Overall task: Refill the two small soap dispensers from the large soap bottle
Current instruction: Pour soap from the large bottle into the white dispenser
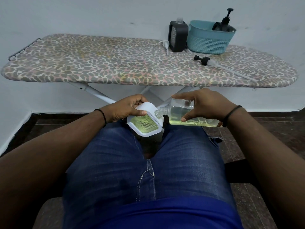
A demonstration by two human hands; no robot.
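A person sits on a chair with both hands held over the lap, in front of an ironing board (115, 63) with a spotted cover.

The left hand (127, 107) is below the front edge of the ironing board. Its grip is curled round a small white soap dispenser (145, 123), with the thumb on the side and the fingers over the top end. The dispenser is tipped on its side, and its window shows yellow-green soap inside.

Just to the right, the right hand (206, 104) holds the large soap bottle (186, 114). This grip is wide, with the thumb under the bottle and the fingers spread across the top. The bottle is clear and lies almost flat, with yellow soap pooled along its lower side. Its open neck points left and meets the top of the white dispenser, between the two hands.

On the ironing board, toward its right end, a white pump (165, 45) lies flat. Beside it stands a small black soap dispenser (177, 36) with its clear neck open. Just to the right of that sits a teal basket (209, 40) with a black pump bottle (224, 23) inside. In front of the basket a black pump (202, 59) with a long clear tube lies on the cover.
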